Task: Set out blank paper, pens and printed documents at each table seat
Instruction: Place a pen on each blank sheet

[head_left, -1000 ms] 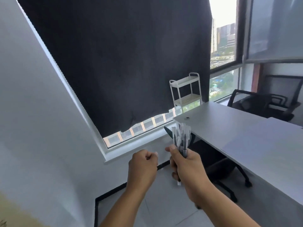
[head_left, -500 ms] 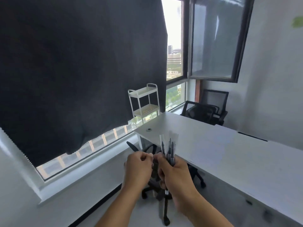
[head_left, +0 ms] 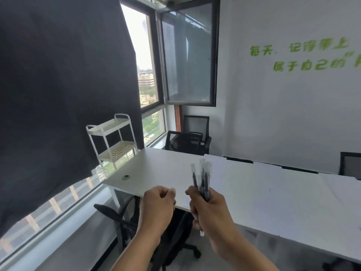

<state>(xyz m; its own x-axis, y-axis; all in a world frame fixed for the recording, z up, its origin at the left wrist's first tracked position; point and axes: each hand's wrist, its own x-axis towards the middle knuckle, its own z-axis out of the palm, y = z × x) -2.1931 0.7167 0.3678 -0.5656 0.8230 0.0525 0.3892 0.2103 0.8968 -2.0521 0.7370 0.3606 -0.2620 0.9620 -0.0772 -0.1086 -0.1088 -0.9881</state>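
Observation:
My right hand (head_left: 210, 209) grips a bunch of several pens (head_left: 203, 178) with clear caps, held upright above the near edge of the long white table (head_left: 156, 171). My left hand (head_left: 158, 204) is curled into a fist just left of it, with nothing visible in it. White sheets of paper (head_left: 283, 194) lie along the table's right part, hard to tell apart from the tabletop. No printed documents can be made out.
A black office chair (head_left: 136, 222) stands tucked under the near table edge below my hands. Two more black chairs (head_left: 187, 141) sit at the far end by the window. A white trolley shelf (head_left: 111, 145) stands left of the table. Another chair (head_left: 350, 163) shows at the right edge.
The view has swung right from the dark blind to the table and the wall with green lettering. My hands have drawn slightly apart, the right one still holding the pens.

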